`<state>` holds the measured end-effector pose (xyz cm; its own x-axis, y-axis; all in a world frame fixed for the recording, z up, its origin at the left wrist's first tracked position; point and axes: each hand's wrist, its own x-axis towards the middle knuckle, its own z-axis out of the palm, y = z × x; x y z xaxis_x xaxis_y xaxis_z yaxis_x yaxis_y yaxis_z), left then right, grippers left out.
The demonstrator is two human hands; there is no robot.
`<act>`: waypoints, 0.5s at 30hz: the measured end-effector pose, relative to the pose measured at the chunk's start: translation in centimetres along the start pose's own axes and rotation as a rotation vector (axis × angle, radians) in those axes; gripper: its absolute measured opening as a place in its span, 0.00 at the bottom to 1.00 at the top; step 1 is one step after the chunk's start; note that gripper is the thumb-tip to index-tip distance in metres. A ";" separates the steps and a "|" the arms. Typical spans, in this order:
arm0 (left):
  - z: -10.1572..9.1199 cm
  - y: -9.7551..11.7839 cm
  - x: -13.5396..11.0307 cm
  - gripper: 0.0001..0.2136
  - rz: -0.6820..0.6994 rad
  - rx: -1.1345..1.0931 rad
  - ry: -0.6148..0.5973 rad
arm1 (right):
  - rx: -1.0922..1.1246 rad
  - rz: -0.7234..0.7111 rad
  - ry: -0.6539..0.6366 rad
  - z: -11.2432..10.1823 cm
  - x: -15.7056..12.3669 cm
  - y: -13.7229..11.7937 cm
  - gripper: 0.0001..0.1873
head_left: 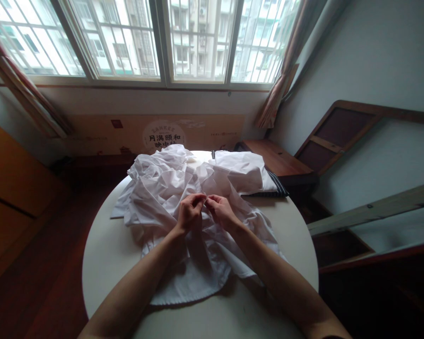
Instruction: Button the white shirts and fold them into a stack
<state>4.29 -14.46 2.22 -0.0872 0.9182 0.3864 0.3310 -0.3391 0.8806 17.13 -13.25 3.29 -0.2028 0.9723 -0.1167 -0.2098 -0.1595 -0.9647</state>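
Note:
A white shirt [183,280] lies loosely spread and crumpled, its curved hem toward me. Over its middle, my left hand [190,213] is closed, thumb and fingers pinching a bit of the fabric. Fingertip to fingertip with it, my right hand [222,212] is also closed in a pinch on the same edge of the shirt. Whatever small part sits between the fingertips is too small to make out. Beyond my hands, more bunched white cloth [155,172] is heaped at the back left; I cannot tell whether it belongs to the same shirt.
A round white table [101,263] carries the cloth. Folded white clothing [238,169] lies at its back right, over a dark striped cloth [277,186]. Behind stand a wooden bench [275,157] and a barred window [198,42] with curtains. An orange-brown cabinet [14,188] is at left.

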 end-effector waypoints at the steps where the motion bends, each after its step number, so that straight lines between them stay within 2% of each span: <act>1: 0.0 0.1 -0.1 0.08 0.006 0.019 -0.005 | -0.014 -0.002 0.005 0.1 -0.1 0.0 0.18; 4: -0.1 0.2 -0.1 0.09 0.011 0.052 -0.062 | -0.056 -0.048 0.038 0.2 0.1 0.4 0.18; 7: -0.3 -0.3 0.3 0.07 -0.015 0.011 -0.072 | -0.081 -0.104 0.136 0.0 0.7 1.1 0.19; 11: -1.0 -1.3 1.4 0.05 -0.128 -0.169 0.122 | -0.105 -0.157 0.295 -1.3 1.4 1.0 0.19; 15: -1.6 -1.7 2.3 0.07 -0.218 -0.304 0.307 | -0.209 -0.174 0.274 -3.1 0.7 -0.2 0.17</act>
<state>2.01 -12.07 2.06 -0.4122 0.8874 0.2065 -0.0118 -0.2319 0.9727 19.93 -12.00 2.64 0.0874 0.9959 0.0220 -0.0130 0.0233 -0.9996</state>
